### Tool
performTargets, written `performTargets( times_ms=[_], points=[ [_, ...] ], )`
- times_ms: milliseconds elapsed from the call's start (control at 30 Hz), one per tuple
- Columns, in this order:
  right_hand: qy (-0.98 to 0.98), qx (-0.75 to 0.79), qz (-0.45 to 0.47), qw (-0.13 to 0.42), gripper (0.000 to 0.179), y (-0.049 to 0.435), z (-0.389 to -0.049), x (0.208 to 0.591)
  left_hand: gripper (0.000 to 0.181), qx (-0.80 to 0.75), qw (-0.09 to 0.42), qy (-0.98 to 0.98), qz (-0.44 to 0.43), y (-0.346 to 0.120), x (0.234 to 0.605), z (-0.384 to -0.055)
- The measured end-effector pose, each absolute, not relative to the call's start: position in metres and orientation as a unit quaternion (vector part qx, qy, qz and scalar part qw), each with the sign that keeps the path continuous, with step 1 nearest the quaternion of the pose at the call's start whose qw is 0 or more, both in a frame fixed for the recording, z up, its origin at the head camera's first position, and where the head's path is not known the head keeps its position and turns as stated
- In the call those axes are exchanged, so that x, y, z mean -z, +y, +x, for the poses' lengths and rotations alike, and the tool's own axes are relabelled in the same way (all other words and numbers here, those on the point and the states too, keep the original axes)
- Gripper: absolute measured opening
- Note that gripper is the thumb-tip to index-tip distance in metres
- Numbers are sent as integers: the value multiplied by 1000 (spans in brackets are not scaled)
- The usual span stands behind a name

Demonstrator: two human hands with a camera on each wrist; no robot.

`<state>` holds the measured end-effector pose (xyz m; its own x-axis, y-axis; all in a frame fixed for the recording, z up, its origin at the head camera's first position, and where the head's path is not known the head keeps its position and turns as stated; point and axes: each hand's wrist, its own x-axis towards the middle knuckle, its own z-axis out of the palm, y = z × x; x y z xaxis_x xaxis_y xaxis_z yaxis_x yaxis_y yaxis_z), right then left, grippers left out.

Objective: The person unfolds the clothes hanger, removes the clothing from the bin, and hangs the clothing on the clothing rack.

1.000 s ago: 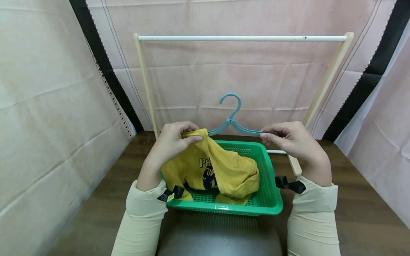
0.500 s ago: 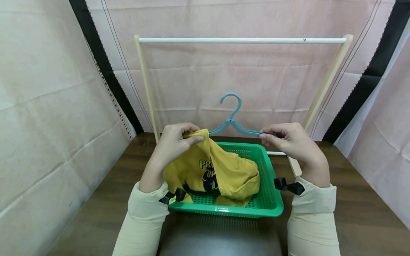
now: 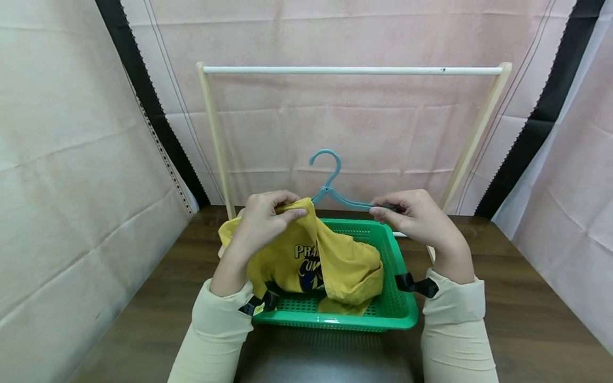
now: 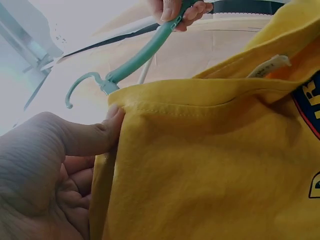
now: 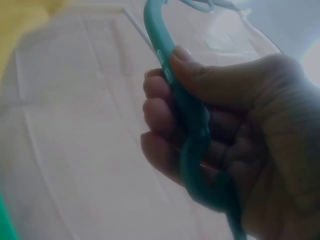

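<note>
A yellow shirt [image 3: 354, 260] with dark printed lettering lies bunched in a green basket [image 3: 404, 314], its upper part raised above the rim. My left hand [image 3: 265, 218] pinches its edge between thumb and fingers. In the left wrist view, the shirt's neck opening with a white label [image 4: 270, 66] is visible to the right of that hand [image 4: 70, 150]. A blue-green hanger [image 3: 330, 186] stands hook up, one arm passing behind the shirt's edge, where its end is hidden. My right hand [image 3: 421, 215] grips the other arm, with fingers curled round the hanger [image 5: 187, 107] in the right wrist view.
Behind the basket stands a rack with a white top rail [image 3: 349, 70] and cream side posts [image 3: 215, 127]. The basket rests on a dark brown wooden table [image 3: 479, 319]. Pale cloth walls [image 3: 72, 159] enclose the back and sides.
The hanger and my right hand have shifted left, so the hanger's arm reaches further into the shirt. Yellow cloth now bulges out left of my left hand. The head view has shifted slightly.
</note>
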<state>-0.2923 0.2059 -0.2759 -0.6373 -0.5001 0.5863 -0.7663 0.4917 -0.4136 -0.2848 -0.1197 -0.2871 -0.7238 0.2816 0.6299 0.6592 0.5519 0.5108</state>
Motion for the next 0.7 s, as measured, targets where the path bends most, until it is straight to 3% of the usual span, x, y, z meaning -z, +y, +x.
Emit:
performTargets(
  times_ms=[700],
  points=[
    [-845, -317, 395, 170, 13, 177, -292, 277, 10, 408, 313, -811, -277, -111, 289, -282]
  ],
)
